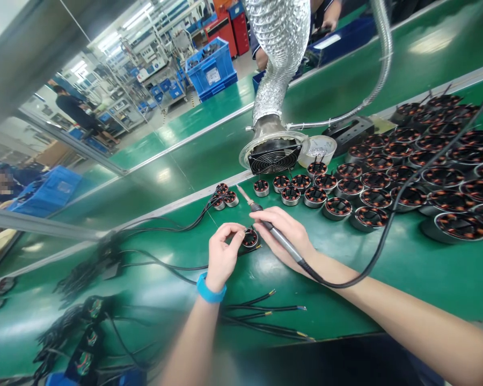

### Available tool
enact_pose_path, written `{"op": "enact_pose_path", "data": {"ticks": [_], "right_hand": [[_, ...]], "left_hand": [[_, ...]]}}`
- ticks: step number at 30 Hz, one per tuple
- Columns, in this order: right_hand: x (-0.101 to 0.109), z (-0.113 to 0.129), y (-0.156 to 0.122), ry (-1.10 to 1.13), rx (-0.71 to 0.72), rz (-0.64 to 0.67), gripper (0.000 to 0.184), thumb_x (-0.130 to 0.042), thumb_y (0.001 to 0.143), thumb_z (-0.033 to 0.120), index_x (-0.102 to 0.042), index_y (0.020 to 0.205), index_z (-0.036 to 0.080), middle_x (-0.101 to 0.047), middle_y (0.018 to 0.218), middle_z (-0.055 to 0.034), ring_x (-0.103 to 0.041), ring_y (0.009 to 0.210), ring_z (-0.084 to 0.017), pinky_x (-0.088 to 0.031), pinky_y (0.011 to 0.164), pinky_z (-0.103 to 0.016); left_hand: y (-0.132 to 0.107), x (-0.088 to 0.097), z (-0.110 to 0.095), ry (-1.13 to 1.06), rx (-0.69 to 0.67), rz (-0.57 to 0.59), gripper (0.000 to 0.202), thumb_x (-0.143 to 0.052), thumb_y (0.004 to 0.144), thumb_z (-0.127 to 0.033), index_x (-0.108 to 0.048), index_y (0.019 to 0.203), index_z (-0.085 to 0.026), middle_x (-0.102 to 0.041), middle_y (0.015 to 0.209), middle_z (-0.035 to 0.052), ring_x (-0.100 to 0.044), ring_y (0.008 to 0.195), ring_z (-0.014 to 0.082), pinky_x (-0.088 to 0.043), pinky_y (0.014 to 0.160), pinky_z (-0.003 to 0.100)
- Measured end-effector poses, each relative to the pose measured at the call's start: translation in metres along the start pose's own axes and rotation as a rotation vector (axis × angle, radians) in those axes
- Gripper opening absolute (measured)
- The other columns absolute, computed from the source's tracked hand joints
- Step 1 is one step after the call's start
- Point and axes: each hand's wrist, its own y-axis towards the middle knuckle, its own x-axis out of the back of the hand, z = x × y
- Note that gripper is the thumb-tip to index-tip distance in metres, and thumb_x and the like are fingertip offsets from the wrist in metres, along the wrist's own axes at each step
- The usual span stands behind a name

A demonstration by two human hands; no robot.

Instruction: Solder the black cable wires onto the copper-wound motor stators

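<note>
Left: our left hand (223,259) pinches a stator (250,238)
Right: our right hand (286,236) grips a soldering iron (279,231)
Tip (240,194): just past the stator, apart

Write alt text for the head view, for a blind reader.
The left hand holds a small motor stator and the right hand holds a soldering iron over a green bench, beside rows of stators.

Left hand (222,256) beside right hand (285,236)
</note>
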Motion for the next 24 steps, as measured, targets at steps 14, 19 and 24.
{"op": "enact_pose_path", "data": {"ticks": [14,19,24], "right_hand": [[0.023,0.019,0.002,0.027,-0.002,-0.106,0.019,-0.052,0.088,0.016,-0.065,0.075,0.021,-0.071,0.067,0.0018,-0.066,0.055,-0.013,-0.051,0.055,-0.025],[0.022,0.018,0.002,0.045,-0.036,-0.073,0.019,-0.053,0.089,0.017,-0.066,0.075,0.021,-0.072,0.068,0.0016,-0.066,0.056,-0.013,-0.051,0.056,-0.025],[0.019,0.012,-0.005,0.148,-0.226,-0.095,0.020,-0.054,0.091,0.023,-0.067,0.077,0.021,-0.064,0.058,0.0024,-0.060,0.049,-0.012,-0.047,0.051,-0.025]], "left_hand": [[0.003,-0.002,0.003,-0.002,0.023,-0.043,0.015,-0.062,0.090,-0.027,-0.067,0.080,-0.016,-0.066,0.086,0.0058,-0.061,0.084,0.0187,-0.047,0.079,0.029],[0.003,-0.002,0.002,0.034,-0.005,-0.041,0.017,-0.060,0.091,-0.025,-0.065,0.078,-0.016,-0.064,0.085,0.0053,-0.060,0.084,0.0181,-0.047,0.080,0.029],[0.003,-0.003,-0.002,0.036,-0.008,-0.052,0.017,-0.060,0.091,-0.024,-0.065,0.076,-0.016,-0.063,0.084,0.0053,-0.059,0.083,0.0180,-0.046,0.079,0.029]]}}
